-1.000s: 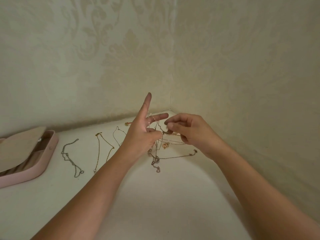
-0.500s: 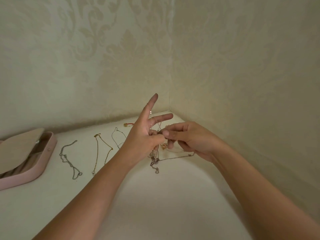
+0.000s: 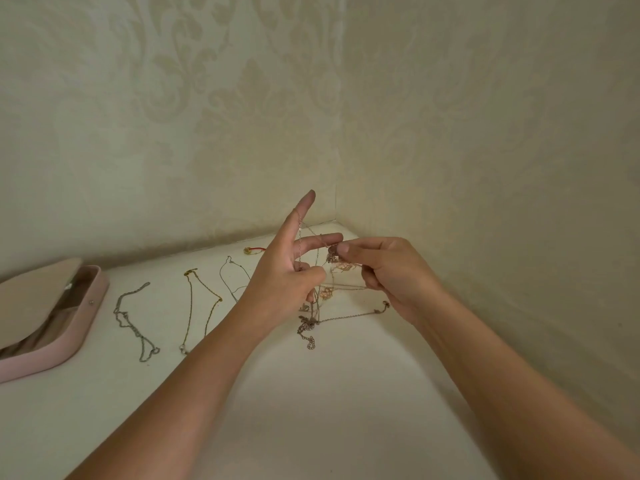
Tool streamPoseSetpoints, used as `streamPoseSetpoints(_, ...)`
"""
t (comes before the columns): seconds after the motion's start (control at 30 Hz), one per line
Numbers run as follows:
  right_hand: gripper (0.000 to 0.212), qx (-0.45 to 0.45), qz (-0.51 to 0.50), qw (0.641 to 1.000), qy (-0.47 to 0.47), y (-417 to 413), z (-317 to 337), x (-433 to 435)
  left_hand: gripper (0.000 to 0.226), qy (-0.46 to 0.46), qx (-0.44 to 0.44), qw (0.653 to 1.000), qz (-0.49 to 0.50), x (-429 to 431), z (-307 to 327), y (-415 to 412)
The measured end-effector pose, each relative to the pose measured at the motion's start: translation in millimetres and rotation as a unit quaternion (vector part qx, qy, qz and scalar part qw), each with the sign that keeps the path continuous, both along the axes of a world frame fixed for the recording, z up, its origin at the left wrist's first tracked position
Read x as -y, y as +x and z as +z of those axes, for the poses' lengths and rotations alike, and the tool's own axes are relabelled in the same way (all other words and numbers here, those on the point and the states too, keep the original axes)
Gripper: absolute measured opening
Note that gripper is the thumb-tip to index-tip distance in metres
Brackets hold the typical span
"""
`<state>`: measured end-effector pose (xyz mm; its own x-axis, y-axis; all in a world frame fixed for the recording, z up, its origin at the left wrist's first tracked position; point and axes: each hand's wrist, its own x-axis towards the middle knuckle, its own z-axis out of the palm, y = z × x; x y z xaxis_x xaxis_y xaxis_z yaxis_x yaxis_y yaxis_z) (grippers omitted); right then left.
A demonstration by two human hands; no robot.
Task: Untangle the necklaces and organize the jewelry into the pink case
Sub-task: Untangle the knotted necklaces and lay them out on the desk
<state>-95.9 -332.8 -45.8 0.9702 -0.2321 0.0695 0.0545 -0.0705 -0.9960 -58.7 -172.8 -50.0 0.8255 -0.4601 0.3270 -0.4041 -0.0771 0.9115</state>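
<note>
You are mid-untangle, and by the look of it roughly halfway through the separating and nowhere yet on the packing. Your left hand [image 3: 287, 271] is raised with the forefinger and middle finger spread, and a fine chain is looped over them while thumb and the curled fingers seem to pinch strands lower down. Your right hand [image 3: 384, 268] has thumb and forefinger closed on the knot [image 3: 333, 255] of the tangled necklaces [image 3: 325, 296], held up between the two hands; loose ends and a clasp trail down onto the white tabletop [image 3: 311, 410] just below.

Three chains already lie separate and well apart on the tabletop to the left: a silver chain [image 3: 133, 320], a gold chain [image 3: 199, 306] and a thin necklace [image 3: 233, 278] partly hidden behind your left wrist. A small red and gold piece [image 3: 253, 250] sits near the back wall.

The pink case [image 3: 74, 327] lies open at the far left edge, its lid raised. Whether any jewelry is inside cannot be told from here. What is left, as I judge it: free the remaining knot, then move every piece into the case.
</note>
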Motion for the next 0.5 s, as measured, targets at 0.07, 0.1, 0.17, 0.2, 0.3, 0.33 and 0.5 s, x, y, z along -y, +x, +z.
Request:
streamPoseSetpoints(0.07,0.014,0.012,-0.016,0.999,0.028,0,1,0,0.098,0.004,-0.007,1.0,0.012,0,0,0)
streamPoseSetpoints(0.1,0.013,0.018,-0.012,0.998,0.057,0,2,0,0.097,0.007,-0.013,1.0,0.018,1,0,-1)
streamPoseSetpoints(0.17,0.014,0.022,0.019,0.99,0.141,0,4,-1,0.095,0.01,-0.029,0.999,0.018,2,-1,-1)
streamPoseSetpoints(0.2,0.016,0.021,0.039,0.981,0.189,0,6,0,0.094,0.01,-0.04,0.999,0.009,2,-1,-1)
streamPoseSetpoints(0.3,0.018,0.021,0.077,0.943,0.324,2,8,2,0.087,0.004,-0.067,0.997,-0.031,3,2,-4)
streamPoseSetpoints(0.33,0.018,0.023,0.086,0.931,0.354,2,9,3,0.085,-0.002,-0.073,0.997,-0.039,3,3,-4)
streamPoseSetpoints(0.5,0.007,0.035,0.126,0.894,0.429,-2,10,5,0.081,-0.027,-0.077,0.995,-0.056,1,5,-4)
